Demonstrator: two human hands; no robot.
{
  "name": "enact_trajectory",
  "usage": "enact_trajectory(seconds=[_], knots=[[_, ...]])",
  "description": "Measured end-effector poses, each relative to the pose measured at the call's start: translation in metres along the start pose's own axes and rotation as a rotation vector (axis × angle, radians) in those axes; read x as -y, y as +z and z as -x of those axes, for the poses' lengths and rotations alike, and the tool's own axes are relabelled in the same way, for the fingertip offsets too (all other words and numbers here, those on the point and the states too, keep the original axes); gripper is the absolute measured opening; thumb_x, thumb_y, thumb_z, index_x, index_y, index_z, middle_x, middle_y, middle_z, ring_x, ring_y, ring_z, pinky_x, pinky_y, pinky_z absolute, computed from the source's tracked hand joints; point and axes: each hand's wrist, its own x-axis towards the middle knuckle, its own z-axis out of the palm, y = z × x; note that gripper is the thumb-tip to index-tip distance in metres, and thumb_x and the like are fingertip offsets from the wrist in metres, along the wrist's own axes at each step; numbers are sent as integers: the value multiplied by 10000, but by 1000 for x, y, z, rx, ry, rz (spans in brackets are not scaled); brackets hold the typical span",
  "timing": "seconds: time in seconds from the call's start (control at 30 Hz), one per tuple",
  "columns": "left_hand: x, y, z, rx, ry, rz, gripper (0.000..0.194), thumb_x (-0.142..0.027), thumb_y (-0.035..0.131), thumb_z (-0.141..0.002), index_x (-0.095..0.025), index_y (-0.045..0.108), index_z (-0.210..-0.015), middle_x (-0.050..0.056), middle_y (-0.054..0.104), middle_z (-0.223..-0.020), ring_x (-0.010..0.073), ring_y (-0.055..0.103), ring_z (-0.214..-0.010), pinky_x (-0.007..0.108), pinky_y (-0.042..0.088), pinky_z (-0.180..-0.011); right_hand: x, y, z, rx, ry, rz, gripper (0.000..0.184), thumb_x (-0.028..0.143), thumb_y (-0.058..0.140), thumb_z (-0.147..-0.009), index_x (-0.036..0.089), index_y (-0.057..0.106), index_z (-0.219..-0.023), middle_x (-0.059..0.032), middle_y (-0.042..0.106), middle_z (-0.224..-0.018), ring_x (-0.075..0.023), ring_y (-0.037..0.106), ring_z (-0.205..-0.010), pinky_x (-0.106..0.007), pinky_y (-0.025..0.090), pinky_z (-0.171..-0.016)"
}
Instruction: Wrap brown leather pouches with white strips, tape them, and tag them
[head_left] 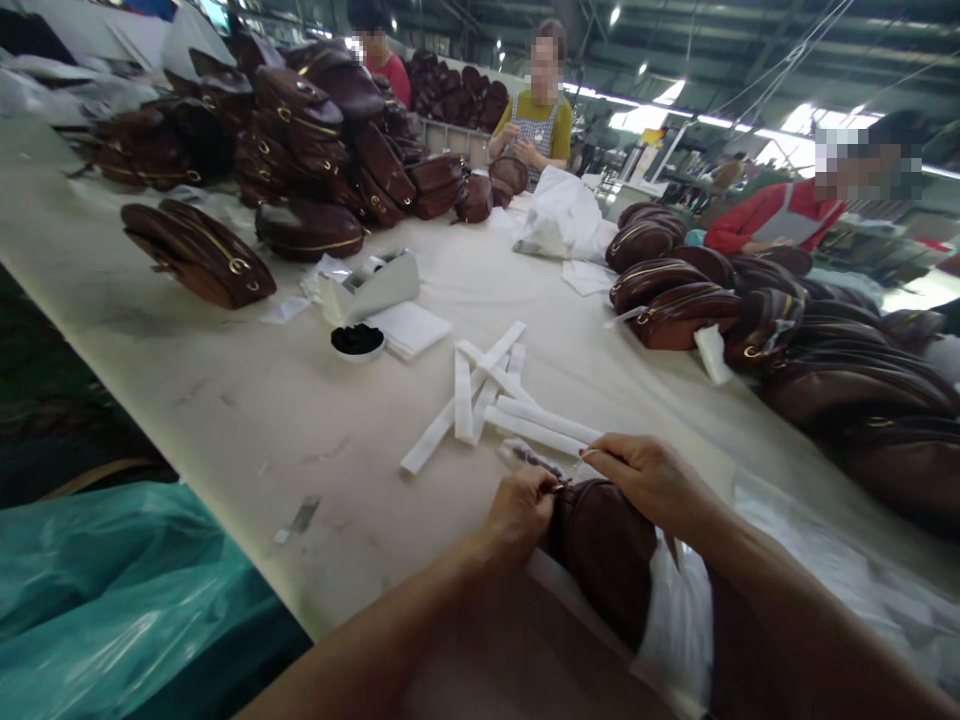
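A brown leather bag (604, 555) lies at the near edge of the cream table (247, 400), partly on white wrapping paper (675, 620). My left hand (521, 515) is closed in a pinch at the bag's top, on what looks like a small metal zip pull. My right hand (649, 480) curls over the bag's upper edge, fingers closed on it. Just beyond my hands lie several white paper strips (487, 395).
Brown bags are piled at the back left (300, 130) and along the right (750, 310). A tape dispenser (371, 285), a small dish of black bits (358, 341) and folded white sheets (411, 328) sit mid-table. Three people work at the far side. Teal plastic (112, 600) hangs at the near left.
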Motion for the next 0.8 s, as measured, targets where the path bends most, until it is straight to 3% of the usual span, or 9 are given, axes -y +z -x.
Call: enact_trajectory(seconds=[0.07,0.27,0.53,0.8], knots=[[4,4,-1,-29,-7,17,209,-44,467,-722,-167,624,-785,15,658,-777,147,595,-756,252,459,-735,2,3,-7,15,-3,59,318,379,453,-780,191,680,-662,-7,605,-555,-155,553,-573,-246,358,-553],[8,12,-3,-88,-32,70,387,-15,452,-726,-200,495,-1063,-18,611,-753,118,572,-644,228,457,-663,5,11,-20,140,-1,240,310,326,437,-808,193,686,-681,-20,624,-590,-152,574,-598,-237,339,-555],[11,13,-3,-40,32,79,249,-18,413,-751,-200,559,-839,-4,604,-810,140,574,-786,256,446,-769,5,11,-29,254,10,330,324,322,429,-829,182,703,-727,-31,619,-593,-162,576,-612,-243,333,-564],[4,3,-9,53,-56,53,212,17,430,-659,-163,534,-705,0,540,-706,146,504,-704,257,399,-687,9,18,-35,337,56,406,302,304,443,-843,179,688,-717,-54,658,-665,-163,589,-654,-238,324,-565]])
